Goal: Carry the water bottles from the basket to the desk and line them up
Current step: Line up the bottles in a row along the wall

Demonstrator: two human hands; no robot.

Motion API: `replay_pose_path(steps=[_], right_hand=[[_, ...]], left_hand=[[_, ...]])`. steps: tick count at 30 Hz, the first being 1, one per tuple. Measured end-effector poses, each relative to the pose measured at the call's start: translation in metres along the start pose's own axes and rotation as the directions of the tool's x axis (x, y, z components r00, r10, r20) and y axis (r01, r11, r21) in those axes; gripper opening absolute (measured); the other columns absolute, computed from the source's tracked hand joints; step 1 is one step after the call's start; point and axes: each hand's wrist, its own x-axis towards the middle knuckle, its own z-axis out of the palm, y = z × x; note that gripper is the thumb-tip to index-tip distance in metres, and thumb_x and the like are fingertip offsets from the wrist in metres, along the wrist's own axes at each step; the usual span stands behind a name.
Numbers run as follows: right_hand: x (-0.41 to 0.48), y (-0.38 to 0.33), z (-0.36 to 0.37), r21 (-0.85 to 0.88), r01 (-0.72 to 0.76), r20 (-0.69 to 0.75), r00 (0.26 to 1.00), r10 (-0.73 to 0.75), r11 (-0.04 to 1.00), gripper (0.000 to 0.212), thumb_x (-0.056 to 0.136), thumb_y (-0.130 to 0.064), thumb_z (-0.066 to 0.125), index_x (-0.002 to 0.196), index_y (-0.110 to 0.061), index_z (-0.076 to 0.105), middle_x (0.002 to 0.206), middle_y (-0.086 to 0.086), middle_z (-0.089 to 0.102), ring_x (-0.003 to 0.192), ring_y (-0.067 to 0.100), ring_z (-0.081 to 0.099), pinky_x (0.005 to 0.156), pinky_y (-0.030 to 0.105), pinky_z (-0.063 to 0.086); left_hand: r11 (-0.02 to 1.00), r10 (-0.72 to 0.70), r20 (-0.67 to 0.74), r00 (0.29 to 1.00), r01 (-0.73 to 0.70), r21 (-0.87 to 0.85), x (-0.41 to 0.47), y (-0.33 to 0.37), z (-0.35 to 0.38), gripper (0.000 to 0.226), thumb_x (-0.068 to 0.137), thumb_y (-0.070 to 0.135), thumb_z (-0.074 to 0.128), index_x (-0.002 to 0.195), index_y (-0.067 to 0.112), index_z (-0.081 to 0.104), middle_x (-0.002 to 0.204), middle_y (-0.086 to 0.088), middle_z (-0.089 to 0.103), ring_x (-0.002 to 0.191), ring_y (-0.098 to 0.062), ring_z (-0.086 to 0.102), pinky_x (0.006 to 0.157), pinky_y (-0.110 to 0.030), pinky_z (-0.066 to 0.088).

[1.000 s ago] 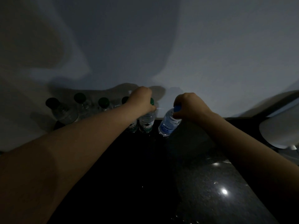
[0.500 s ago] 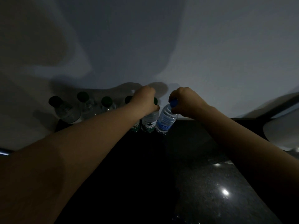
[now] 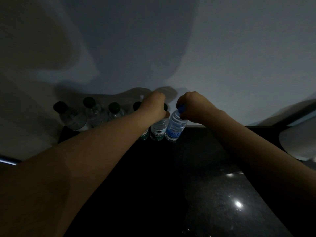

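Observation:
A row of clear water bottles with dark green caps (image 3: 95,115) stands on the black desk (image 3: 196,177) along the wall. My left hand (image 3: 154,106) grips the top of a green-label bottle (image 3: 158,130) at the right end of that row. Right beside it stands a blue-label, blue-cap bottle (image 3: 175,124), touching its neighbour. My right hand (image 3: 191,106) holds this one by the cap and neck. The basket is not in view.
A pale wall (image 3: 171,48) rises directly behind the bottles. A white rounded object (image 3: 301,139) sits at the desk's right edge. The polished desk surface reflects a lamp glare (image 3: 238,204) near the front right.
My right hand has moved the blue-label bottle left and tipped it upright against the green-label bottle. My left hand has stayed on its bottle top.

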Motion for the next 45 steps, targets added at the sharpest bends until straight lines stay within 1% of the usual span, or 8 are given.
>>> replay_pose_path(steps=[6, 10, 15, 18, 25, 29, 37, 45], right_hand=[[-0.005, 0.003, 0.001, 0.022, -0.02, -0.036, 0.999, 0.021, 1.0, 0.044, 0.085, -0.013, 0.066, 0.127, -0.009, 0.055, 0.122, 0.013, 0.058, 0.111, 0.027, 0.056, 0.095, 0.035, 0.047], [-0.023, 0.012, 0.002, 0.02, -0.044, -0.095, 0.994, 0.046, 0.999, 0.038, 0.084, -0.018, 0.067, 0.119, -0.006, 0.057, 0.115, 0.014, 0.061, 0.104, 0.026, 0.057, 0.091, 0.035, 0.049], [-0.067, 0.023, 0.003, 0.005, -0.108, -0.011, 0.994, 0.108, 0.994, 0.048, 0.083, -0.022, 0.07, 0.126, -0.014, 0.053, 0.121, 0.009, 0.059, 0.109, 0.022, 0.056, 0.093, 0.031, 0.045], [-0.102, 0.025, 0.004, 0.022, -0.138, 0.028, 0.99, 0.138, 0.99, 0.044, 0.082, -0.023, 0.071, 0.123, -0.018, 0.056, 0.117, 0.006, 0.06, 0.101, 0.017, 0.057, 0.082, 0.026, 0.045], [-0.188, 0.013, 0.014, 0.106, -0.194, 0.047, 0.981, 0.19, 0.975, 0.05, 0.082, -0.027, 0.071, 0.129, -0.02, 0.054, 0.119, 0.002, 0.058, 0.103, 0.014, 0.058, 0.087, 0.029, 0.051], [-0.239, 0.009, 0.018, 0.152, -0.178, 0.023, 0.984, 0.176, 0.972, 0.043, 0.084, -0.028, 0.068, 0.125, -0.021, 0.056, 0.117, -0.001, 0.058, 0.1, 0.011, 0.058, 0.085, 0.028, 0.052], [-0.327, 0.002, 0.03, 0.174, -0.199, -0.04, 0.977, 0.209, 0.964, 0.036, 0.081, -0.024, 0.071, 0.115, -0.021, 0.062, 0.107, -0.003, 0.063, 0.089, 0.008, 0.06, 0.075, 0.023, 0.051], [-0.388, -0.003, 0.05, 0.257, -0.259, -0.022, 0.962, 0.274, 0.931, 0.035, 0.078, -0.029, 0.063, 0.112, -0.022, 0.064, 0.104, -0.006, 0.065, 0.088, 0.005, 0.06, 0.078, 0.026, 0.053]], left_hand=[[1.0, -0.029, -0.011, 1.0, 0.029, 0.01, -0.001, 0.001, 0.003, 0.027, 0.079, 0.022, 0.073, 0.085, 0.008, 0.052, 0.087, -0.009, 0.052, 0.08, -0.022, 0.051, 0.067, -0.031, 0.038], [0.999, -0.051, -0.027, 0.998, 0.052, 0.018, -0.003, 0.004, 0.003, 0.032, 0.079, 0.024, 0.075, 0.097, 0.002, 0.06, 0.099, -0.013, 0.06, 0.087, -0.025, 0.056, 0.07, -0.031, 0.041], [0.997, -0.06, -0.026, 0.998, 0.061, 0.053, -0.012, 0.007, 0.0, 0.04, 0.08, 0.026, 0.073, 0.108, 0.002, 0.056, 0.115, -0.016, 0.051, 0.097, -0.029, 0.055, 0.072, -0.03, 0.039], [0.996, -0.057, -0.059, 0.997, 0.061, 0.065, -0.023, 0.011, -0.006, 0.044, 0.08, 0.026, 0.073, 0.111, 0.002, 0.053, 0.119, -0.017, 0.046, 0.101, -0.03, 0.054, 0.072, -0.03, 0.037], [0.996, 0.088, -0.11, 0.99, -0.087, 0.013, -0.085, 0.017, -0.008, 0.034, 0.076, 0.024, 0.075, 0.101, 0.011, 0.056, 0.101, -0.005, 0.049, 0.081, -0.016, 0.049, 0.068, -0.028, 0.039], [0.983, 0.152, -0.058, 0.987, -0.157, -0.095, -0.136, 0.022, 0.007, 0.031, 0.074, 0.024, 0.076, 0.098, 0.013, 0.06, 0.099, -0.003, 0.059, 0.079, -0.017, 0.059, 0.073, -0.035, 0.053], [0.962, 0.168, 0.13, 0.977, -0.133, -0.24, -0.232, 0.038, 0.049, 0.039, 0.075, 0.027, 0.078, 0.109, 0.017, 0.061, 0.098, 0.004, 0.054, 0.077, -0.008, 0.061, 0.071, -0.023, 0.053], [0.942, 0.293, 0.239, 0.926, -0.238, -0.235, -0.276, 0.079, 0.074, 0.04, 0.078, 0.033, 0.074, 0.113, 0.021, 0.06, 0.105, 0.006, 0.054, 0.086, -0.006, 0.059, 0.077, -0.025, 0.055]])
